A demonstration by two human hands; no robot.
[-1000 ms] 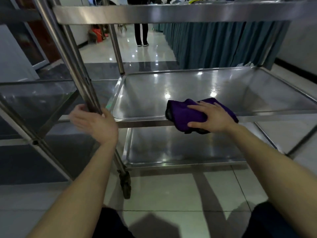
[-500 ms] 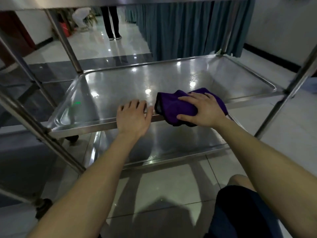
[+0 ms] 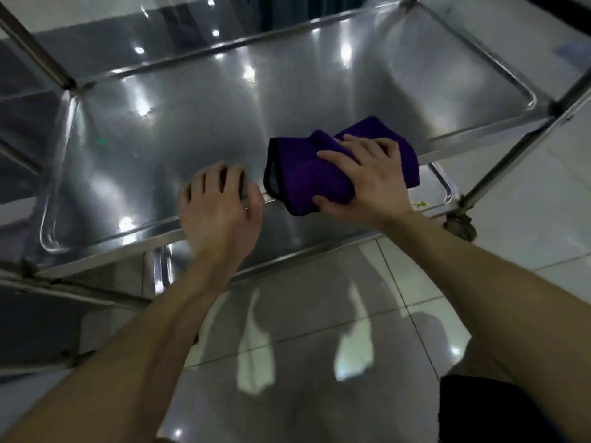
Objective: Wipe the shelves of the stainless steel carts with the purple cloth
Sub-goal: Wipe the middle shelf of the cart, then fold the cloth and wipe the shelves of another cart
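Observation:
A folded purple cloth [image 3: 307,174] with a dark hem lies on the near edge of the cart's middle steel shelf [image 3: 179,129]. My right hand [image 3: 367,183] presses down on the cloth, fingers over its top and thumb under its near side. Just left of the cloth, my left hand [image 3: 217,212] rests on the shelf's front rim with curled fingers. Under my hands the lower shelf [image 3: 438,190] shows, partly hidden.
Steel posts rise at the cart's corners, one at the right [image 3: 524,139] and one at the back left [image 3: 35,52]. A caster wheel [image 3: 460,225] sits at the right. A second cart's frame [image 3: 48,282] stands to the left. Shiny floor tiles [image 3: 303,346] lie below me.
My left hand left the cart's post and came to the shelf's front rim beside the cloth. The view tilted down and moved closer to the shelf. The right hand stayed on the cloth.

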